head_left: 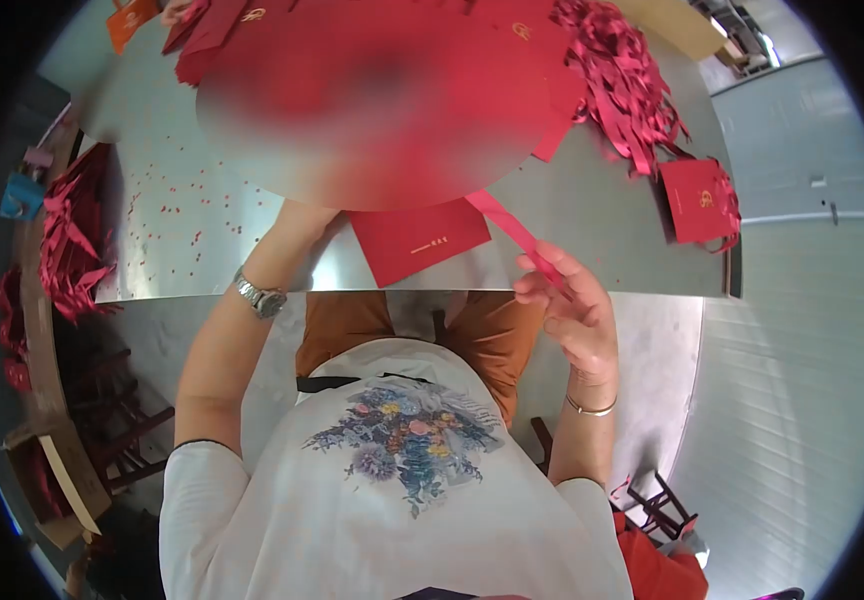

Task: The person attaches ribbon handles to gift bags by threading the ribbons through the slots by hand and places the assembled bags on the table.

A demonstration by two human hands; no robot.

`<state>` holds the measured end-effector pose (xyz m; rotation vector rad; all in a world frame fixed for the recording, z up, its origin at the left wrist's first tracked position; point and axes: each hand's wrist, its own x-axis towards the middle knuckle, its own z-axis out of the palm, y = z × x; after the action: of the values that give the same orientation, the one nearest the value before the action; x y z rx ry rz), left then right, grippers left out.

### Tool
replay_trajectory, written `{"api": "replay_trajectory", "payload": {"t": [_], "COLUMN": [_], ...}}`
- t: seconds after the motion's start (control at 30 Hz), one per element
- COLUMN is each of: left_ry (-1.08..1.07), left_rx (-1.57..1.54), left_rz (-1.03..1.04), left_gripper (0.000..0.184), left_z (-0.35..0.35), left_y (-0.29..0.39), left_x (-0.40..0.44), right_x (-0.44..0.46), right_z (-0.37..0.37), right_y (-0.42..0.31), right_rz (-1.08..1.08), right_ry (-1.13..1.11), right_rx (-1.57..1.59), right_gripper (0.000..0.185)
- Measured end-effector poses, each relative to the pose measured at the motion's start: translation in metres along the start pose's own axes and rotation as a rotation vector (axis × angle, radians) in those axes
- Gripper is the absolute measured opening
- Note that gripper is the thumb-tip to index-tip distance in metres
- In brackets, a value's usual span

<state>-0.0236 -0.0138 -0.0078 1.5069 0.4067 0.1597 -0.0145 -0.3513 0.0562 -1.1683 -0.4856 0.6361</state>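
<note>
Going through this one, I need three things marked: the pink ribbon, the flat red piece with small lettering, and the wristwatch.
Pink ribbon point(508, 226): head view, on its flat middle stretch.
Flat red piece point(392, 245): head view, on its plain face, left of the lettering.
Wristwatch point(270, 303): head view, on its dial.

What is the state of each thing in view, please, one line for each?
Left hand: hidden by blur, cannot tell.
Right hand: partly curled, holding the ribbon.
Ribbon: nearly straight, far end blurred.
Printed red piece: lying flat, partly blurred.
Ribbon heap: loose, tangled.
Red item at right: printed side showing.
Table: red bits scattered on left part.
Left red bundle: bunched at table edge.
Watch: fastened on left wrist.
Bracelet: worn on right wrist.
</note>
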Motion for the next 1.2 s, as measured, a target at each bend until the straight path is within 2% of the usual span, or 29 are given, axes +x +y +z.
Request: {"api": "replay_trajectory", "payload": {"t": [0.03, 0.13, 0.2, 0.27, 0.3, 0.4, 0.53, 0.63, 0.73, 0.77, 0.8, 0.83, 0.87, 0.9, 1.0, 1.1, 1.2], "left_ry": [0.008, 0.023, 0.044, 0.021, 0.018, -0.014, -0.051, -0.092, -0.086, -0.142, -0.116, -0.144, -0.191, -0.213, -0.222, -0.307, -0.346], "left_rx": [0.022, 0.128, 0.200, 0.220, 0.165, 0.062, 0.056, 0.040, 0.110, 0.182, 0.296, 0.351, 0.221, 0.235, 0.177, 0.193, 0.242], "left_rz": [0.002, 0.013, -0.029, 0.066, 0.022, 0.023, -0.034, -0.056, 0.073, 0.163, 0.087, 0.104, 0.069, 0.063, 0.041, -0.127, -0.075], "left_gripper": [0.010, 0.010, 0.014, 0.013, 0.012, 0.009, 0.008, 0.009, 0.010, 0.011, 0.014, 0.012, 0.011, 0.010, 0.010, 0.013, 0.013], "left_z": [0.001, -0.003, 0.000, -0.006, -0.006, -0.008, -0.005, 0.000, 0.015, 0.020, 0.023, 0.028, 0.031, 0.033, 0.038, 0.038, 0.035], "left_y": [0.003, -0.004, 0.005, -0.009, -0.007, -0.011, 0.003, 0.004, 0.008, 0.014, 0.016, 0.020, 0.023, 0.020, 0.031, 0.042, 0.035], "left_x": [-0.002, 0.000, -0.007, 0.000, -0.002, 0.002, 0.000, -0.002, -0.004, -0.004, -0.003, -0.002, -0.004, -0.001, -0.004, -0.006, -0.002], "right_x": [-0.002, -0.006, -0.008, -0.010, -0.007, 0.011, 0.025, 0.028, 0.036, 0.042, 0.049, 0.055, 0.061, 0.067, 0.081, 0.091, 0.099], "right_z": [-0.001, 0.003, 0.004, 0.004, 0.000, 0.007, 0.021, 0.022, 0.038, 0.049, 0.051, 0.052, 0.061, 0.068, 0.066, 0.066, 0.062], "right_y": [0.001, 0.001, 0.002, 0.009, 0.016, 0.013, -0.007, -0.011, -0.012, -0.011, -0.002, 0.010, 0.014, 0.018, 0.048, 0.063, 0.068], "right_rz": [-0.020, 0.007, 0.016, 0.017, -0.002, -0.308, -0.480, -0.461, -0.351, -0.303, -0.232, -0.148, -0.064, 0.005, -0.039, -0.035, 0.006], "right_ry": [-0.068, -0.035, -0.025, 0.010, 0.017, 0.174, 0.315, 0.216, 0.191, 0.215, 0.240, 0.255, 0.288, 0.322, 0.361, 0.421, 0.419], "right_rx": [0.056, 0.045, 0.038, 0.063, 0.084, -0.398, -0.267, -0.182, -0.264, -0.295, -0.330, -0.364, -0.415, -0.479, -0.614, -0.741, -0.837], "right_gripper": [0.068, 0.070, 0.051, 0.035, 0.030, 0.023, 0.026, 0.030, 0.027, 0.028, 0.025, 0.023, 0.020, 0.017, 0.013, 0.014, 0.014]}}
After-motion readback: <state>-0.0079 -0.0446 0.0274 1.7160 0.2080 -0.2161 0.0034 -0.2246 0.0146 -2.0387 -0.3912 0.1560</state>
